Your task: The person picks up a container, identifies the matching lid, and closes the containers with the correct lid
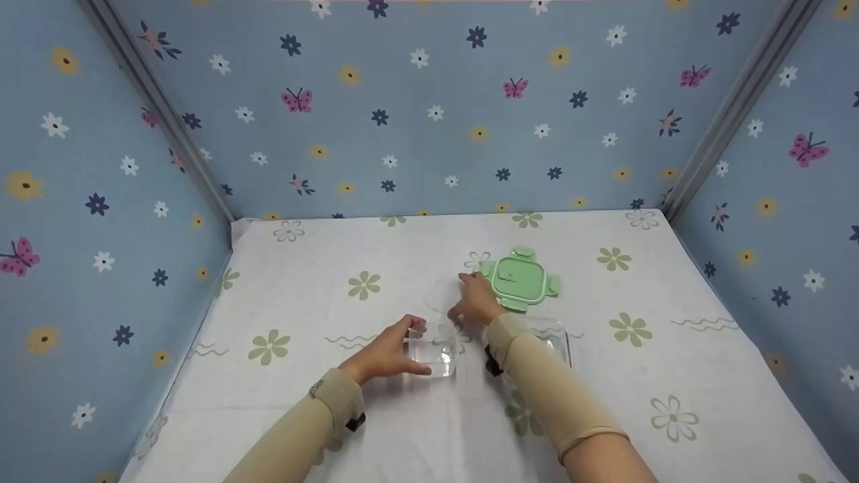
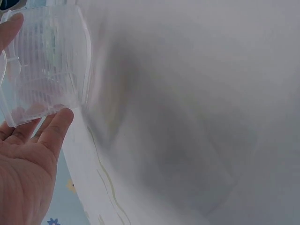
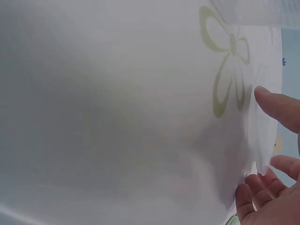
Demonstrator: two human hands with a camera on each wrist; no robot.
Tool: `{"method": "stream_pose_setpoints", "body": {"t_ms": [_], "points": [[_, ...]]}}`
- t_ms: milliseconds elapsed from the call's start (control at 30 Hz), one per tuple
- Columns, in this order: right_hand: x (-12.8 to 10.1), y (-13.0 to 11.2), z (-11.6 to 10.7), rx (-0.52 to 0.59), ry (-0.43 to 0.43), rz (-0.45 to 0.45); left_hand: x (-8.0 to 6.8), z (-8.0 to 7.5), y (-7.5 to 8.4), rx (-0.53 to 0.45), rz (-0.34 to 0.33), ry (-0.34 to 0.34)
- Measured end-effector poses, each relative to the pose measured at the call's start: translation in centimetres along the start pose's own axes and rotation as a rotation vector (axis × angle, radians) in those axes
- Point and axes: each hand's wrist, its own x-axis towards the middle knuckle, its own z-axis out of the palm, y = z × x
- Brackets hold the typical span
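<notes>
On the flowered tablecloth (image 1: pixel 402 255) my left hand (image 1: pixel 423 344) grips a small clear ribbed container (image 1: pixel 439 355) that stands on the cloth; the left wrist view shows thumb and fingers (image 2: pixel 63 117) on either side of the container (image 2: pixel 47 61). Just beyond it my right hand (image 1: pixel 470 298) reaches to a faint clear lid (image 1: pixel 443 302). In the right wrist view its fingers (image 3: pixel 276 105) appear to pinch that lid's thin transparent edge (image 3: pixel 258 159). A green lid with side clips (image 1: pixel 520 278) lies flat right of the right hand.
A second clear dish (image 1: pixel 553 342) sits on the cloth, partly hidden behind my right forearm. Blue patterned walls (image 1: pixel 429 134) close the table in at the back and on both sides.
</notes>
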Motion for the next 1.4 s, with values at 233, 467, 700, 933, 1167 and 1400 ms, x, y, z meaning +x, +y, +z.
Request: {"method": "stream_pose_setpoints", "body": {"t_ms": [233,467,700,933,1167,1400], "points": [[-0.34,-0.11,0.1,0.03,0.016,0.036,0.01,0.07,-0.17,-0.013,0.002,-0.004],[-0.25,-0.29,0.44,0.151,-0.006,0.041,-0.04,-0.15,-0.07,-0.009,0.005,0.002],[-0.38,-0.4,0.28,0.222,-0.011,-0.019,0.02,-0.05,0.01,-0.017,0.001,0.002],[-0.51,-0.42,0.29,0.247,0.004,-0.065,0.0,-0.09,-0.25,-0.013,0.019,0.003],[-0.44,-0.65,0.16,0.245,0.01,-0.041,-0.04,-0.13,-0.27,-0.008,0.019,-0.008],[-0.46,-0.82,-0.01,0.301,-0.001,0.024,-0.03,-0.16,-0.23,-0.007,0.019,-0.006]]}}
